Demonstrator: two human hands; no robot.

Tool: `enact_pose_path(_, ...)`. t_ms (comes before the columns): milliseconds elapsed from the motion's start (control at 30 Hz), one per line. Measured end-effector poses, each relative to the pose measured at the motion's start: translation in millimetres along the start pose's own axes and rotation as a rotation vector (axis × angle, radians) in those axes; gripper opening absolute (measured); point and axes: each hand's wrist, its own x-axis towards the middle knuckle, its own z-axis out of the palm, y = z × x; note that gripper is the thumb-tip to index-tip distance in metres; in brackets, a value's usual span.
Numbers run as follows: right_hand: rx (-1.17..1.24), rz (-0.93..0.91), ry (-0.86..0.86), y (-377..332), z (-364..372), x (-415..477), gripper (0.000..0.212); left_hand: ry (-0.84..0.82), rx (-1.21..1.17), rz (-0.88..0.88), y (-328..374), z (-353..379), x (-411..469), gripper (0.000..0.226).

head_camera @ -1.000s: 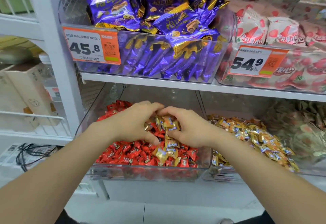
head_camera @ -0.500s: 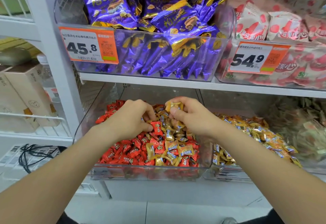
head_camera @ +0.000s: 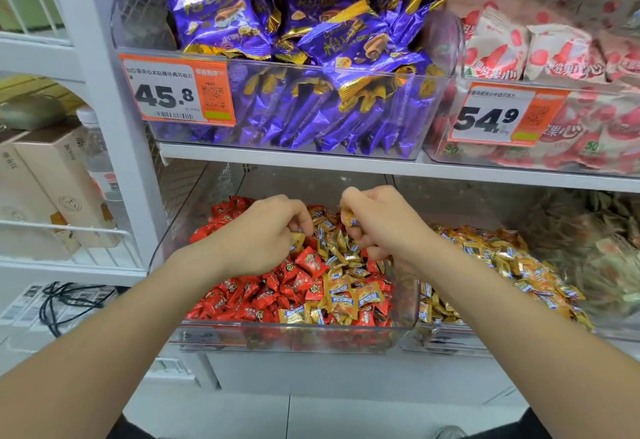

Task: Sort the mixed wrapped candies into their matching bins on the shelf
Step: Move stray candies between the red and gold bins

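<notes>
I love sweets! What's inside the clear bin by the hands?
Red candies mixed with gold candies fill the clear bin. The left hand and right hand cover some; the pile hides the bottom.

The left hand [head_camera: 263, 239] and the right hand [head_camera: 384, 227] are bare. The left forearm [head_camera: 121, 328] and the right forearm [head_camera: 519, 317] are also uncovered, from the wrists back to the lower corners of the view. Well behind the hands, at the bottom edge, slivers of a dark garment [head_camera: 126, 433], near black, show on either side. Between them sits a small rounded grey shape [head_camera: 450, 433], perhaps a shoe toe, though too little shows to tell.
</notes>
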Motion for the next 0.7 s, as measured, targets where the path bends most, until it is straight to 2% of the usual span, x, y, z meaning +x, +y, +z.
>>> enact_pose_path(167, -0.107, -0.048, -0.077, -0.4, -11.7, -6.6, 0.033, -0.133, 0.107, 0.023, -4.0, 6.7, -3.4, 0.036)
enact_pose_path(267, -0.341, -0.175, -0.090, 1.5, -15.9, -9.8, 0.039, -0.106, 0.123, 0.041, -6.9, 7.5, -3.6, 0.033)
enact_pose_path(367, -0.555, -0.285, -0.049, 5.9, -17.2, -11.4, 0.039, -0.135, 0.200, 0.057, -13.7, 9.8, -3.8, 0.020)
enact_pose_path(433, -0.722, -0.392, -0.082, 12.3, -16.9, -9.3, 0.034, -0.165, 0.249, 0.042, -17.3, 11.1, -3.9, 0.025)
enact_pose_path(500, -0.900, -0.427, -0.169, 18.3, -15.0, -8.6, 0.024, -0.151, 0.253, 0.043, -17.2, 11.1, -3.0, 0.021)
enact_pose_path(533, -0.974, -0.417, -0.218, 20.9, -13.9, -7.7, 0.028, -0.131, 0.245, 0.056, -15.3, 11.5, -2.9, 0.016)
enact_pose_path(633, -0.991, -0.434, -0.267, 20.1, -14.1, -10.2, 0.023, -0.074, 0.213, 0.082, -5.5, 10.2, -5.3, 0.017)
enact_pose_path(700, -0.996, -0.441, -0.291, 17.7, -16.5, -12.1, 0.044, -0.006, 0.156, 0.100, 0.7, 6.8, -7.9, 0.020)
